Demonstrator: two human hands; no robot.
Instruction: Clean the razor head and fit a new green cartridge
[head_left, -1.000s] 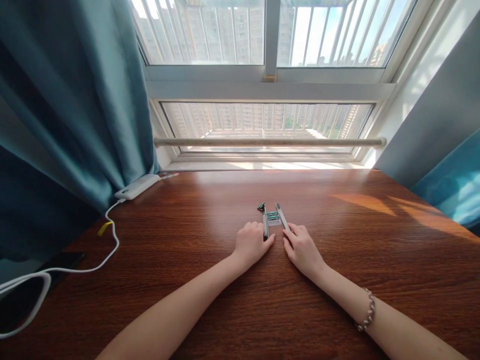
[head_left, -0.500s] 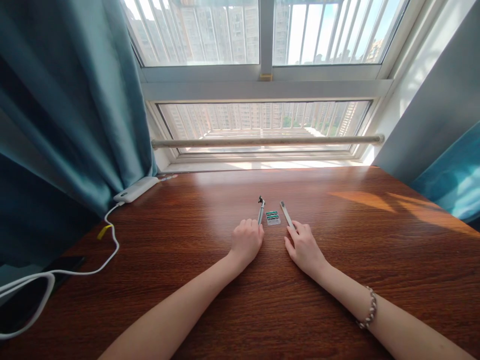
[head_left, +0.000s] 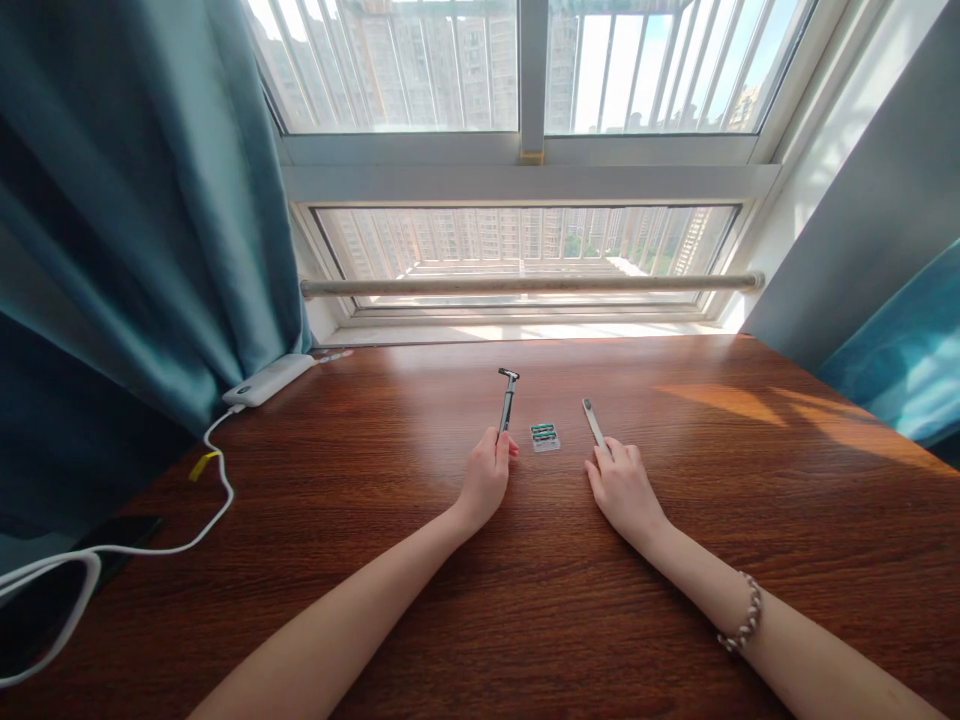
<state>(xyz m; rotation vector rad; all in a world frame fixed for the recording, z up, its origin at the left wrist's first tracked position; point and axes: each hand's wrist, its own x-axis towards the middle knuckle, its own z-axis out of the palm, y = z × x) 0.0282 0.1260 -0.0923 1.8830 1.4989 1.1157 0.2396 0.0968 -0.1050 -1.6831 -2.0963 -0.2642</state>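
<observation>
My left hand (head_left: 486, 473) is closed around the lower handle of a razor (head_left: 508, 405), whose T-shaped head points up and away toward the window. Closed on the near end of a toothbrush (head_left: 595, 424) is my right hand (head_left: 619, 487); the brush's dark-bristled head points away from me. Between the two hands lies a small clear case (head_left: 545, 437) on the table, holding green-and-black razor cartridges. Neither hand touches the case. The fingers of both hands partly hide the ends of the handles.
The brown wooden table (head_left: 420, 620) runs up to the window sill. At the left back a white power bank (head_left: 270, 380) lies by the blue curtain (head_left: 157, 180), with a white cable (head_left: 225, 490) trailing toward me. A dark flat object (head_left: 112, 545) lies at the left edge.
My left hand has turned and shifted slightly left, so the razor's head now shows its full width. My right hand has moved a little right with the toothbrush. The case stays put.
</observation>
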